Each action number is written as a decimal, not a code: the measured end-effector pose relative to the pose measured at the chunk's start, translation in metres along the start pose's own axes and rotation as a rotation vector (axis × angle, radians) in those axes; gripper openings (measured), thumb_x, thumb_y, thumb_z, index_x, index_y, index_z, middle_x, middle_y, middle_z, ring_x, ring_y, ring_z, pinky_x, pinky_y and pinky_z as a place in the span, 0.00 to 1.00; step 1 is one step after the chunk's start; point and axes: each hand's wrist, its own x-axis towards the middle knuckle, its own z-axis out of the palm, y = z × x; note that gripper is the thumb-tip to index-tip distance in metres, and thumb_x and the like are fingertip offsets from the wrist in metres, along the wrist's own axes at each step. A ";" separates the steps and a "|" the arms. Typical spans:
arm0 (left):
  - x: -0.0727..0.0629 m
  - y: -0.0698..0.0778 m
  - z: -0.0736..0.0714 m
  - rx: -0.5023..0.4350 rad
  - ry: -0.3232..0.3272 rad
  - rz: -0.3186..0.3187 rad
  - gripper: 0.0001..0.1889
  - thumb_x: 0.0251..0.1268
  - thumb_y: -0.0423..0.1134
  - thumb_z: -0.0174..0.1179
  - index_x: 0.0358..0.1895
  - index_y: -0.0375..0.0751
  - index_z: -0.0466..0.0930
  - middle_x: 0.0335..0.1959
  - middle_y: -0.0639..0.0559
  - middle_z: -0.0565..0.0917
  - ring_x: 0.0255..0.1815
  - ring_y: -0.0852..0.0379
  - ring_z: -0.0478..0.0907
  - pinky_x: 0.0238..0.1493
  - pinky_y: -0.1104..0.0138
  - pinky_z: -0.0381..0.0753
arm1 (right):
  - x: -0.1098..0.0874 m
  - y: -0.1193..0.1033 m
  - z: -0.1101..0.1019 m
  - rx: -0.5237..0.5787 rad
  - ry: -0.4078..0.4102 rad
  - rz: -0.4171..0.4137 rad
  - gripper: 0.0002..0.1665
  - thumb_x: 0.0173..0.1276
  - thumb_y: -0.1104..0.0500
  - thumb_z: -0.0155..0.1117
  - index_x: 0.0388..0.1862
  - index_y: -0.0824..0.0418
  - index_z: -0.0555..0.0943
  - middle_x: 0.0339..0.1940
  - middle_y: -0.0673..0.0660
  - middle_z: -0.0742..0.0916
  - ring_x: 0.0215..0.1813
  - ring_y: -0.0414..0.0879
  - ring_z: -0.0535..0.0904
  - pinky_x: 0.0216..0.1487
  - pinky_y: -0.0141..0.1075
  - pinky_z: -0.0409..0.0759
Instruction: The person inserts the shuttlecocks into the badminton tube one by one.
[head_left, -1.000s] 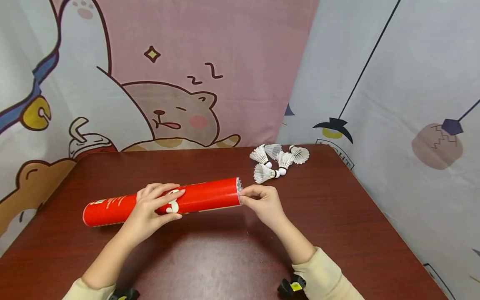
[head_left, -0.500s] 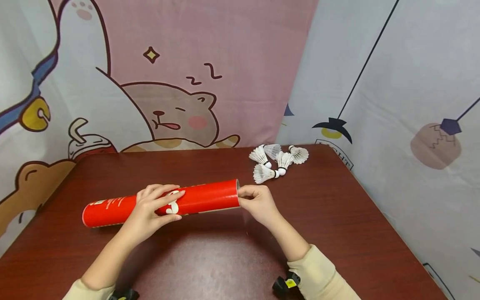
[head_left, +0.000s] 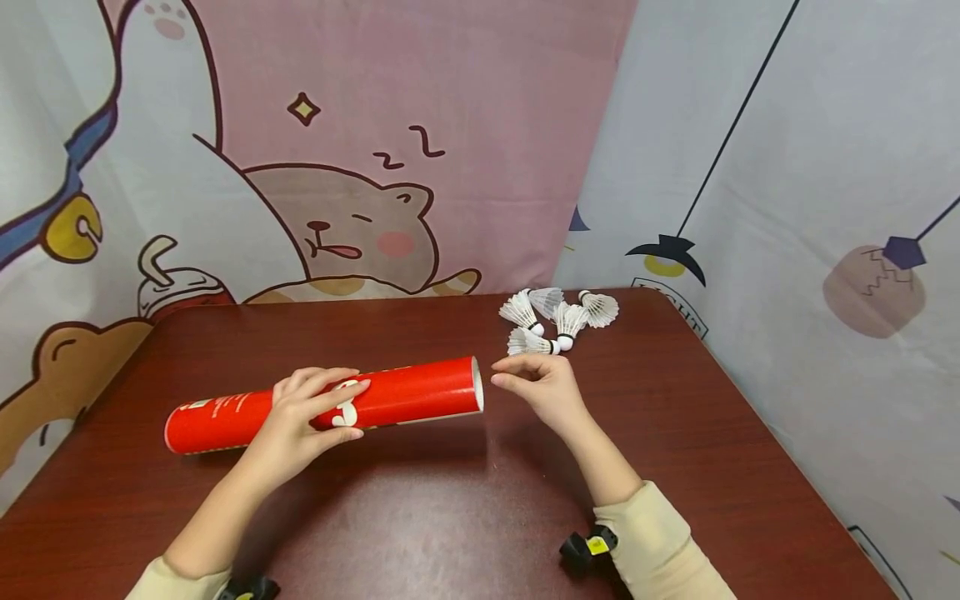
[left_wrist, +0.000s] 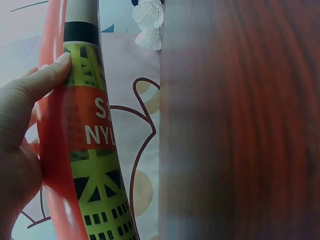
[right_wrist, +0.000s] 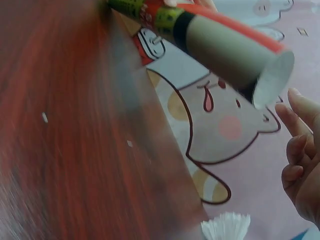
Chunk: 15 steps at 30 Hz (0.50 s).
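A long red shuttlecock tube (head_left: 427,392) lies slantwise in the head view, its open end to the right and raised off the table. My left hand (head_left: 303,408) grips it round the middle, thumb on the near side. The left wrist view shows a yellow-green and black printed side of the tube (left_wrist: 92,120) under the thumb. Just right of the mouth is my right hand (head_left: 547,392), fingers loosely bent and holding nothing. From the right wrist, the pale inside of the tube (right_wrist: 275,77) shows at the mouth; deeper in is hidden.
Several white shuttlecocks (head_left: 572,321) lie in a cluster at the back right of the brown table (head_left: 420,517), just beyond the right hand. Tiny white bits (right_wrist: 129,143) dot the tabletop. A cartoon-print cloth (head_left: 480,125) hangs behind the table and along its right side.
A feathered shuttlecock showing at the tube's mouth has gone inside. My right hand followed it to the opening, then drew back right. The left hand and tube stay nearly still.
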 end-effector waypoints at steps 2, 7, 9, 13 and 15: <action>0.000 0.000 0.000 -0.003 0.000 0.000 0.33 0.54 0.66 0.59 0.59 0.51 0.80 0.57 0.46 0.77 0.56 0.50 0.66 0.51 0.48 0.54 | 0.001 0.005 -0.005 0.003 0.027 0.010 0.09 0.54 0.75 0.69 0.36 0.77 0.84 0.32 0.68 0.86 0.29 0.36 0.78 0.30 0.27 0.74; -0.001 0.000 0.000 -0.007 0.000 -0.001 0.33 0.54 0.66 0.59 0.59 0.51 0.80 0.57 0.47 0.77 0.56 0.50 0.66 0.51 0.48 0.54 | 0.005 0.024 -0.016 0.004 0.110 0.001 0.09 0.55 0.74 0.69 0.36 0.77 0.83 0.30 0.68 0.86 0.27 0.37 0.78 0.28 0.27 0.73; -0.001 0.000 0.000 -0.007 -0.001 -0.003 0.33 0.54 0.66 0.58 0.59 0.51 0.80 0.57 0.48 0.77 0.57 0.50 0.66 0.52 0.48 0.54 | 0.007 0.039 -0.020 0.006 0.148 -0.005 0.09 0.55 0.74 0.70 0.36 0.76 0.84 0.29 0.68 0.86 0.26 0.36 0.78 0.28 0.26 0.72; -0.001 0.000 -0.001 -0.010 -0.003 -0.005 0.33 0.54 0.66 0.58 0.59 0.50 0.80 0.57 0.48 0.77 0.57 0.50 0.66 0.52 0.48 0.54 | 0.011 0.067 -0.024 0.020 0.224 -0.009 0.09 0.55 0.73 0.71 0.36 0.74 0.84 0.27 0.68 0.86 0.26 0.36 0.78 0.29 0.25 0.72; 0.000 0.000 -0.001 -0.011 -0.004 -0.005 0.33 0.54 0.66 0.58 0.59 0.50 0.80 0.57 0.48 0.77 0.57 0.50 0.66 0.52 0.48 0.54 | 0.011 0.073 -0.024 0.013 0.261 -0.016 0.09 0.55 0.71 0.72 0.36 0.74 0.85 0.26 0.65 0.86 0.25 0.36 0.77 0.27 0.25 0.71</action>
